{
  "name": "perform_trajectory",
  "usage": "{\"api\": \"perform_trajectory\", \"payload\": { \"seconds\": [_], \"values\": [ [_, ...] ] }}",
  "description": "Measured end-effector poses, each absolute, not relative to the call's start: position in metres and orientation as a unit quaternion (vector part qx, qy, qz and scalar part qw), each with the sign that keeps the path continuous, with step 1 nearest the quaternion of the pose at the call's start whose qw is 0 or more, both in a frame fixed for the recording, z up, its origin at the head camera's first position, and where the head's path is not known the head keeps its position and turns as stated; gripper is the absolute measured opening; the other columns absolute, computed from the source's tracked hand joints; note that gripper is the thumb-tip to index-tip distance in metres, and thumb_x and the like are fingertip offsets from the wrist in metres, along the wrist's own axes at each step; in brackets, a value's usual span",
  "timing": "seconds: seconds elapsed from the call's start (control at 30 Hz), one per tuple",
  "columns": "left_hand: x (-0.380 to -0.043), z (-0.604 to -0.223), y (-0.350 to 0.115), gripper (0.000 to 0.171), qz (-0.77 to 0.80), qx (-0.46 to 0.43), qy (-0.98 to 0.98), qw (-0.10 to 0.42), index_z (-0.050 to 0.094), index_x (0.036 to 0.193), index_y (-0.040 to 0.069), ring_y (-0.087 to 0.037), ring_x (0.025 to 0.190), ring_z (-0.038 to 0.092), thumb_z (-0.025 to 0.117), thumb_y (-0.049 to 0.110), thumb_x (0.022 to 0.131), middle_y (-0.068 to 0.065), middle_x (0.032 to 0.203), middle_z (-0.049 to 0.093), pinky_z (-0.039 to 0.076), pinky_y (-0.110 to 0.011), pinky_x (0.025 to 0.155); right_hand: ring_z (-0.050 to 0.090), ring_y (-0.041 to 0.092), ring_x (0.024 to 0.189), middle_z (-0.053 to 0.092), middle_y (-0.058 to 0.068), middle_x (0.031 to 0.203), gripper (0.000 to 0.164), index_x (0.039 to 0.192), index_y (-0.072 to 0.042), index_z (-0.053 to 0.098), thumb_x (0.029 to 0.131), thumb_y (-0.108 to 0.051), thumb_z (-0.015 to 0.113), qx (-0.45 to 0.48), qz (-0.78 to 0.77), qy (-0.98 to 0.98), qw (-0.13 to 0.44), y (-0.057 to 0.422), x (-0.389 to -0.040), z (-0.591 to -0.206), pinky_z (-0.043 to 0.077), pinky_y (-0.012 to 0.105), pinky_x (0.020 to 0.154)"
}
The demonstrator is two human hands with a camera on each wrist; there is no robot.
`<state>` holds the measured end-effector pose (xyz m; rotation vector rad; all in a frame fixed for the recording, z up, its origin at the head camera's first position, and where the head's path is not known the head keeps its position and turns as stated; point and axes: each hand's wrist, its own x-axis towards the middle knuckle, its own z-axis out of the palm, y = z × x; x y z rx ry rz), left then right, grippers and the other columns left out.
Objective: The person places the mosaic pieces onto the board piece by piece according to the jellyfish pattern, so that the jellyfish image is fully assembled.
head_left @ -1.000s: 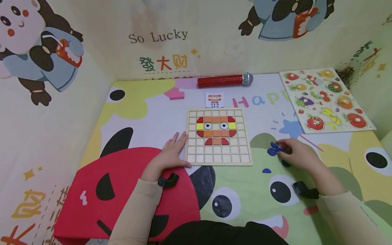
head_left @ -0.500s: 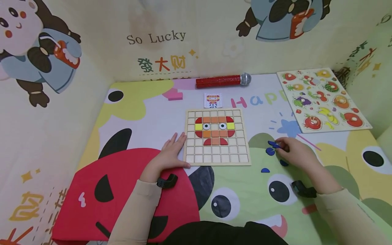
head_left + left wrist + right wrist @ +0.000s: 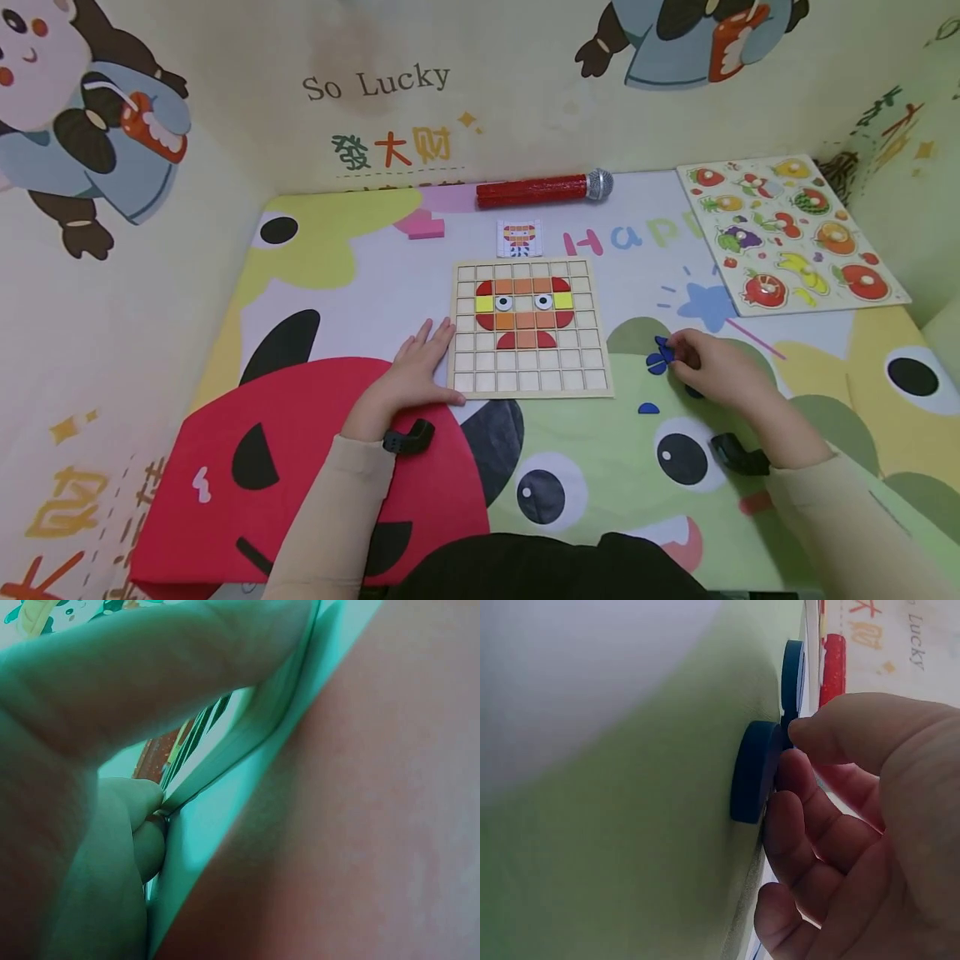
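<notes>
A wooden grid board holds red, orange, yellow and eye tiles that form a face. My left hand rests with spread fingers along its left edge; the left wrist view shows thumb and fingers against the board's side. To the right of the board, my right hand pinches a small blue piece between thumb and fingertips, among loose blue pieces. Up close in the right wrist view, a half-round blue piece lies beside the fingertips. Another blue half-round lies nearer the body.
Behind the board lies a small picture card with a similar face. A red microphone lies along the back wall. The fruit puzzle board occupies the back right, and a pink block sits at the back left.
My right fingertips have shifted slightly among the blue pieces, and the piece at them has turned. My left hand stays at the board's edge. The head view has moved slightly.
</notes>
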<state>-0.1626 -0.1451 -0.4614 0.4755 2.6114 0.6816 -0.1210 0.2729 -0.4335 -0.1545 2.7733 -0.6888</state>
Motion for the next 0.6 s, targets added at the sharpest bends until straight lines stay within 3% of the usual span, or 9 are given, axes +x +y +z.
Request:
{"api": "perform_trajectory", "payload": {
  "seconds": [0.27,0.6],
  "values": [
    [-0.1648,-0.4629,-0.1442,0.116,0.239,0.170,0.934,0.205,0.008,0.147,0.022,-0.022,0.141,-0.005,0.080,0.043,0.059,0.002,0.154,0.007,0.005,-0.050,0.113,0.045,0.017,0.067,0.055,0.004,0.078,0.032,0.116,-0.003,0.055,0.085,-0.011,0.057,-0.079,-0.229,0.960,0.144,0.2740,-0.1253,-0.4350,0.035,0.028,0.059],
    [-0.1660,-0.4651,-0.1431,0.116,0.242,0.168,0.933,0.205,0.009,0.147,0.023,-0.023,0.141,-0.004,0.081,0.042,0.058,0.002,0.154,0.008,0.006,-0.050,0.112,0.048,0.020,0.077,0.056,0.009,0.090,0.033,0.117,-0.006,0.058,0.086,-0.014,0.057,-0.083,-0.214,0.963,0.140,0.2734,-0.1242,-0.4354,0.040,0.033,0.066]
  ]
}}
